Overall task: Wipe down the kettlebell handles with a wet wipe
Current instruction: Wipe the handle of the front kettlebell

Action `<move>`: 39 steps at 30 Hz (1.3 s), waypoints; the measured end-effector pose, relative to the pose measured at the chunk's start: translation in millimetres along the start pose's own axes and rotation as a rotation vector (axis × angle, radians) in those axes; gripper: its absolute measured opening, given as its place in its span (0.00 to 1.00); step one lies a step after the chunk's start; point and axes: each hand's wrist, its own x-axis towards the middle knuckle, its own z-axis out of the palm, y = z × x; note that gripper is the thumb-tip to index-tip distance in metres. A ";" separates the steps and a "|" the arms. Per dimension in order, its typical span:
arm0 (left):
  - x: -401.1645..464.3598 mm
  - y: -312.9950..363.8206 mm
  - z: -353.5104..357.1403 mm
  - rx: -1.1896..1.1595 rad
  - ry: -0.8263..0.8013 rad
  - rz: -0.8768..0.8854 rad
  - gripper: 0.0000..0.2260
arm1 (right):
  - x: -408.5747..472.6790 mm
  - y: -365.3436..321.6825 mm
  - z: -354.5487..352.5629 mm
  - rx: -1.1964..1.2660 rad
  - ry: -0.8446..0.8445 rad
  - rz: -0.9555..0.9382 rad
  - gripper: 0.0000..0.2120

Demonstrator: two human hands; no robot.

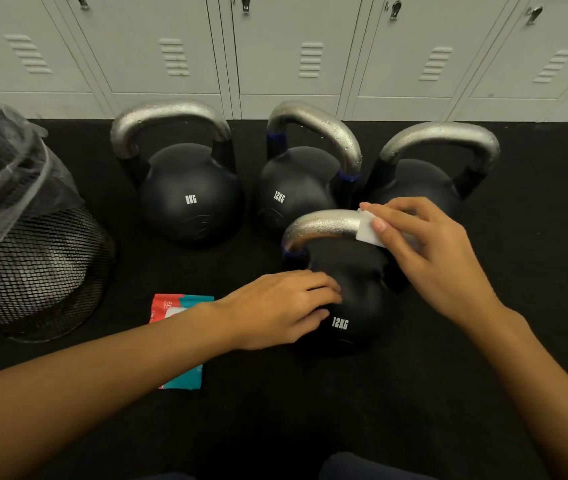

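Several black kettlebells stand on the dark floor. The nearest one, marked 12KG (355, 306), has a silver handle (324, 225) beaded with droplets. My right hand (428, 251) pinches a folded white wet wipe (367, 230) against the right end of that handle. My left hand (282, 310) rests on the ball of the same kettlebell, fingers spread over its left side. Behind it stand an 8KG kettlebell (189, 195), another 12KG kettlebell (296, 188) and a third (424, 181) partly hidden by my right hand.
A black mesh bin (29, 258) lined with a clear bag stands at the left. A red and teal wipes packet (182, 306) lies on the floor under my left forearm. Grey lockers (275, 57) run along the back. A dark knee (362, 467) shows at the bottom.
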 end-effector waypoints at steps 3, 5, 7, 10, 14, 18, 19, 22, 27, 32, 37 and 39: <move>-11.5 1.2 -13.6 -0.052 0.178 0.062 0.12 | 16.1 -9.7 -4.8 -0.001 -0.143 0.096 0.15; -13.5 1.4 -23.9 -0.125 0.336 0.001 0.09 | 27.1 -18.3 -7.0 -0.010 -0.227 0.099 0.14; -10.5 -0.9 -33.1 -0.223 0.522 -0.110 0.09 | 35.7 -26.2 -6.3 -0.030 -0.273 0.080 0.12; -0.5 -13.7 -46.3 -0.380 0.662 -0.297 0.07 | 46.3 -35.6 -2.3 0.015 -0.292 0.137 0.12; 22.8 -32.3 -69.1 -0.399 0.573 -0.338 0.06 | 58.9 -44.9 3.6 0.074 -0.281 0.219 0.12; 52.8 -35.3 -80.5 -0.506 0.314 -0.420 0.11 | 66.1 -42.6 1.8 0.183 -0.240 0.325 0.07; 58.3 -34.3 -80.2 -0.540 0.246 -0.415 0.12 | 66.3 -40.0 1.3 0.208 -0.222 0.345 0.06; 67.1 -31.8 -81.0 -0.503 0.093 -0.369 0.16 | 63.2 -33.0 0.2 0.218 -0.145 0.401 0.06; 65.8 -35.1 -85.0 -0.550 -0.085 -0.329 0.16 | 46.5 -24.4 0.4 0.165 -0.016 0.395 0.12; 52.7 -54.6 -65.4 -0.860 -0.042 -0.483 0.16 | 37.5 -21.9 4.2 0.142 -0.004 0.416 0.20; 47.8 -64.8 -40.3 -1.087 0.033 -0.626 0.14 | 33.4 -25.7 7.4 -0.017 -0.061 0.431 0.24; 51.7 -61.4 -44.0 -1.082 0.010 -0.609 0.13 | 33.5 -26.6 8.6 -0.065 -0.066 0.433 0.24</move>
